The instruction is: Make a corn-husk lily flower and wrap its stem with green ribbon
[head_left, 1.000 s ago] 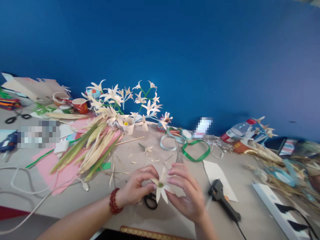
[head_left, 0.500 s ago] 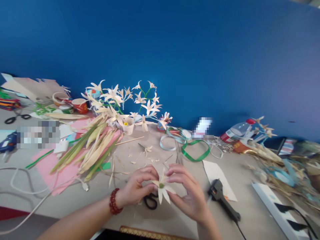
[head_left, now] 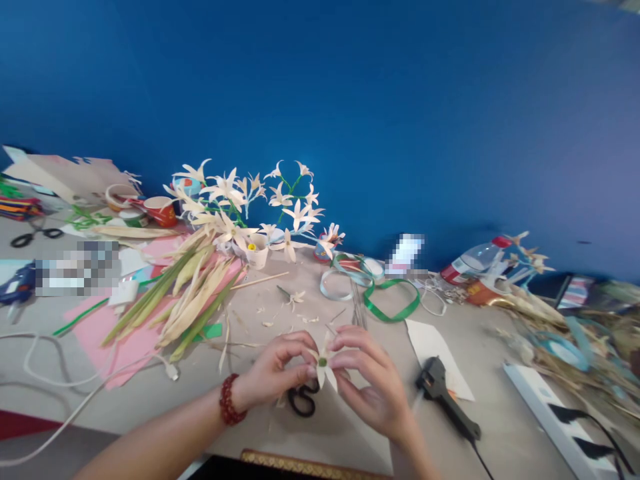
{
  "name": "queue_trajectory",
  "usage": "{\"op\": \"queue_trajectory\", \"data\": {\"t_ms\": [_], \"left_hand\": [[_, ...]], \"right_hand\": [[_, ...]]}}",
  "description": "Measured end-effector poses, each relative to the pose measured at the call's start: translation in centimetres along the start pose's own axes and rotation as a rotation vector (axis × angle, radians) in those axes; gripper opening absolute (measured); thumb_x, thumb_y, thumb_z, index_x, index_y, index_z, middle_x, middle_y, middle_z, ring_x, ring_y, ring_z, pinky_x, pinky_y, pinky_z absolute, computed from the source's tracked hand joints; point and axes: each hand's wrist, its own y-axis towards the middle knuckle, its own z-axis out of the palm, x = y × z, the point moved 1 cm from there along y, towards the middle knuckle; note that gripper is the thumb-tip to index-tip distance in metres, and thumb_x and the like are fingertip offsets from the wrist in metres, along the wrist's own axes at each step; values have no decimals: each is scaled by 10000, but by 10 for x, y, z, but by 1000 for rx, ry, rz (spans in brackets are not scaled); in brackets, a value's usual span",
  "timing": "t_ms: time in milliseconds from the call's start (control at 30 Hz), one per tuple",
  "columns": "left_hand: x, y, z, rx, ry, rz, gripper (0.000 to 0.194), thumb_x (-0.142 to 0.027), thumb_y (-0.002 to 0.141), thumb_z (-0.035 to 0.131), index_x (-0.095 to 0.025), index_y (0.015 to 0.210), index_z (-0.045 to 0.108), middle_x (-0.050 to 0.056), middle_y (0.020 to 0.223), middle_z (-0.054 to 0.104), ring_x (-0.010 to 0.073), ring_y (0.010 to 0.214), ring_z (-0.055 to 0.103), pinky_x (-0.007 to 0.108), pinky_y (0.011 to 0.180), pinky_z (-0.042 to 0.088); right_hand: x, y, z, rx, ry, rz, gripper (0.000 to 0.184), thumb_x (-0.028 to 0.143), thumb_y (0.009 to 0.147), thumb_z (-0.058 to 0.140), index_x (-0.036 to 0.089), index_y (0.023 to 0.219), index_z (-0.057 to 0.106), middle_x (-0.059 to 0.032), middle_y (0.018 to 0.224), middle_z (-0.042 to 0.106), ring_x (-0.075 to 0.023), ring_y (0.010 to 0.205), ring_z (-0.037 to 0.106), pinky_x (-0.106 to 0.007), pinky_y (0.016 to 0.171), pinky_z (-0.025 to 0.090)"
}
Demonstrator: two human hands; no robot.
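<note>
A cream corn-husk flower (head_left: 327, 377) with a green centre is held between both hands above the near middle of the table. My left hand (head_left: 285, 367), with a red bead bracelet at the wrist, pinches its left side between thumb and fingers. From the other side my right hand (head_left: 373, 380) grips the petals with thumb and fingertips, hiding some of them. Black scissor handles (head_left: 302, 400) lie on the table just under the flower. Beyond the hands is a small loose flower (head_left: 296, 297) among husk scraps.
Corn husks (head_left: 193, 300) lie on pink paper at left. Finished flowers (head_left: 230, 193) stand in cups behind. Green ribbon (head_left: 393, 303) curls near thin wires. At right are a black glue gun (head_left: 447, 397), a white power strip (head_left: 545, 420) and a plastic bottle (head_left: 473, 261).
The flower has tilted and risen slightly in my hands, and its lower petals show less. My right fingers have closed in around its petals. Things on the table stay put.
</note>
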Motion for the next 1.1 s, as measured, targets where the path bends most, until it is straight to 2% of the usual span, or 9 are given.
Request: {"op": "queue_trajectory", "data": {"t_ms": [100, 233, 333, 467, 667, 800, 933, 1100], "left_hand": [[5, 0, 1, 6, -147, -116, 219, -328, 848, 660, -144, 731, 640, 39, 798, 564, 151, 779, 546, 277, 747, 425], [10, 0, 2, -21, -388, -283, 248, -353, 766, 744, -142, 710, 627, 18, 777, 539, 131, 737, 522, 252, 691, 412], [11, -1, 3, -51, -501, -381, 247, -329, 721, 788, -136, 707, 634, 11, 752, 569, 120, 722, 534, 243, 707, 410], [9, 0, 5, -67, -613, -476, 231, -315, 723, 789, -131, 716, 650, 18, 713, 614, 115, 687, 554, 242, 710, 424], [4, 1, 6, -104, -669, -485, 234, -303, 704, 805, -133, 691, 646, 10, 699, 610, 106, 669, 552, 224, 689, 420], [6, 0, 5, -106, -586, -422, 240, -319, 728, 786, -135, 691, 636, 0, 687, 576, 105, 665, 521, 220, 666, 402], [6, -1, 4, -124, -464, -357, 248, -332, 749, 766, -141, 694, 618, -6, 711, 543, 105, 676, 496, 218, 662, 395], [-2, 2, 5, -112, -407, -319, 284, -358, 753, 754, -143, 661, 593, -9, 713, 521, 109, 680, 480, 225, 664, 394]], "right_hand": [[-2, 0, 3, -5, 26, 99, 193, 70, 829, 587, 221, 949, 598, -72, 998, 613, -211, 962, 607, -359, 834, 509], [-5, 0, 10, -43, 45, 176, 158, 97, 843, 590, 218, 944, 602, -68, 980, 605, -208, 948, 601, -351, 818, 505], [-6, -1, 15, -78, 12, 167, 159, 92, 845, 580, 213, 947, 595, -70, 964, 599, -211, 940, 592, -360, 808, 502], [-8, -4, 21, -134, -111, 85, 212, 56, 820, 589, 201, 974, 589, -81, 953, 607, -220, 915, 585, -382, 791, 500], [-12, -9, 31, -247, -288, -18, 304, 30, 786, 636, 180, 1046, 584, -106, 981, 622, -230, 915, 596, -405, 785, 526], [-12, -12, 36, -327, -326, -31, 338, 33, 781, 655, 187, 1071, 573, -107, 1000, 615, -232, 933, 603, -416, 783, 548], [-11, -13, 39, -379, -313, -53, 297, 30, 778, 653, 215, 997, 573, -77, 961, 593, -222, 910, 608, -434, 777, 563], [-13, -16, 40, -373, -326, -119, 237, 41, 788, 643, 223, 936, 611, -62, 948, 588, -216, 900, 603, -475, 826, 562]]}}
